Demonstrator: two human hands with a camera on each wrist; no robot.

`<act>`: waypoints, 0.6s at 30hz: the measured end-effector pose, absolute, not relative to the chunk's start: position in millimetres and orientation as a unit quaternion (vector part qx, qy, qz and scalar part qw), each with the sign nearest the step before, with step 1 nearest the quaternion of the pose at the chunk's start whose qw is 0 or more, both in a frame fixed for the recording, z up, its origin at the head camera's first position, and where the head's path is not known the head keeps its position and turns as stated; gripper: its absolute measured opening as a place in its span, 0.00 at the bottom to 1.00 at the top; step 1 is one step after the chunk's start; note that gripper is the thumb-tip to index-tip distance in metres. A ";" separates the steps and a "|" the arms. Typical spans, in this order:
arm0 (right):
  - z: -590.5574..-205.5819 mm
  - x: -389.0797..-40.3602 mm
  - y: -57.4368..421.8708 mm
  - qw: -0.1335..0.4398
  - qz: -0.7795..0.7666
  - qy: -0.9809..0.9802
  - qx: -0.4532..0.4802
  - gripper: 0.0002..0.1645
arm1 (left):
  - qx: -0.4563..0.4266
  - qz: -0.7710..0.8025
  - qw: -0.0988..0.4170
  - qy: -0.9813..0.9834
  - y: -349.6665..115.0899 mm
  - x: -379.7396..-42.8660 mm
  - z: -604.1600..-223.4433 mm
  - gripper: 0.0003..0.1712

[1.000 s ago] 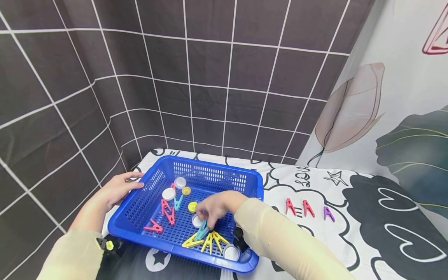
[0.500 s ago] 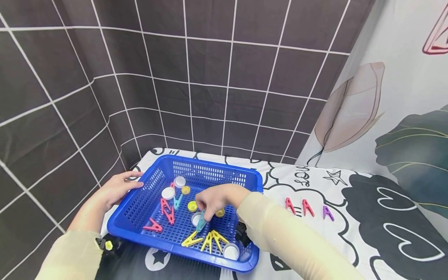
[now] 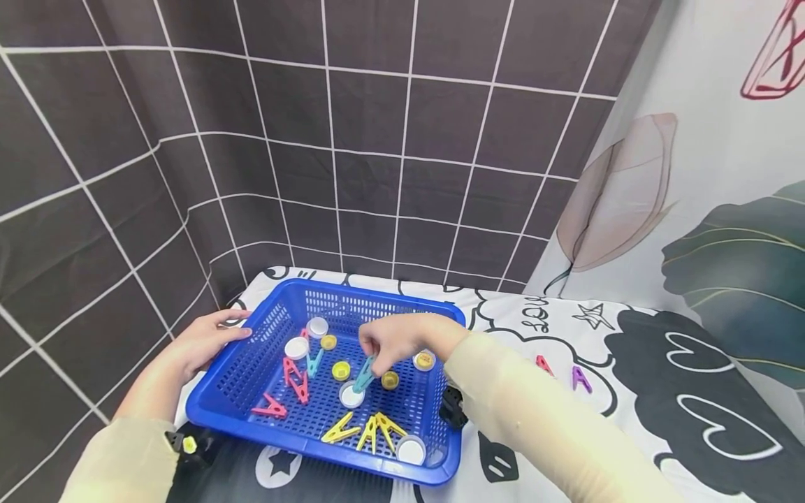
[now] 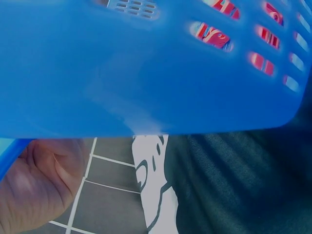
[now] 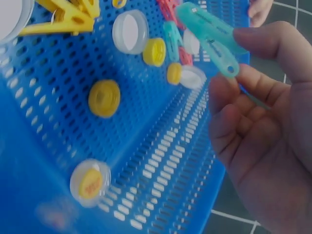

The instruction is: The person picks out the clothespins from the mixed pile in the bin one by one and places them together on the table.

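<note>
In the head view, my right hand (image 3: pixel 396 342) pinches a teal clothespin (image 3: pixel 363 375) above the blue plastic basket (image 3: pixel 302 445). In the right wrist view, thumb and fingertips grip the handle end of that clothespin (image 5: pixel 207 29). My left hand (image 3: pixel 204 340) rests against the basket's left rim with its fingers extended; the left wrist view shows part of this hand (image 4: pixel 44 180) beside the basket wall. Under the held clothespin lies a white cap (image 3: pixel 351 395). Yellow clothespins (image 3: pixel 372 432), red clothespins (image 3: pixel 272 406), another teal clothespin (image 3: pixel 314 363) and a yellow cap (image 3: pixel 341 370) lie in the basket.
On the patterned cloth right of the basket lie a red clothespin (image 3: pixel 544 364) and a purple clothespin (image 3: pixel 581 379). More caps, such as a white cap (image 3: pixel 411 450), sit inside the basket. A dark tiled-pattern curtain (image 3: pixel 365 175) hangs behind.
My right hand has lifted the teal clothespin from beside the yellow ones and moved it up and away from me. My left hand stays at the rim. The view has shifted slightly.
</note>
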State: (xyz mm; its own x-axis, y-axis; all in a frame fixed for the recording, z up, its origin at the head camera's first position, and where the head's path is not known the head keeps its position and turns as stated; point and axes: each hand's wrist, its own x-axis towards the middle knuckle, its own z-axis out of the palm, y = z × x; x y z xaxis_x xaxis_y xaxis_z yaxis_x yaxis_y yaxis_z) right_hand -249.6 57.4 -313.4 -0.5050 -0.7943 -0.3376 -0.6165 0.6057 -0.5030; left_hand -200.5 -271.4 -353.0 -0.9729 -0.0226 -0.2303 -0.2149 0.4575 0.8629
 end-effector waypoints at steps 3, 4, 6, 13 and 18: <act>-310.5 -249.5 65.1 0.267 -0.176 0.856 -0.406 0.14 | -0.070 0.516 0.093 0.849 -271.1 -200.0 -352.7 0.35; -310.1 -249.6 68.0 0.264 -0.179 0.857 -0.405 0.14 | -0.070 0.515 0.093 0.849 -271.0 -200.0 -352.7 0.35; -309.3 -250.0 73.8 0.258 -0.186 0.858 -0.404 0.14 | -0.069 0.514 0.094 0.850 -271.2 -200.2 -352.7 0.35; -312.1 -253.6 95.4 0.236 -0.217 0.851 -0.416 0.15 | -0.071 0.515 0.099 0.848 -273.3 -201.7 -353.5 0.36; -315.0 -252.6 109.6 0.227 -0.236 0.848 -0.416 0.15 | -0.070 0.509 0.100 0.852 -274.8 -200.9 -353.9 0.37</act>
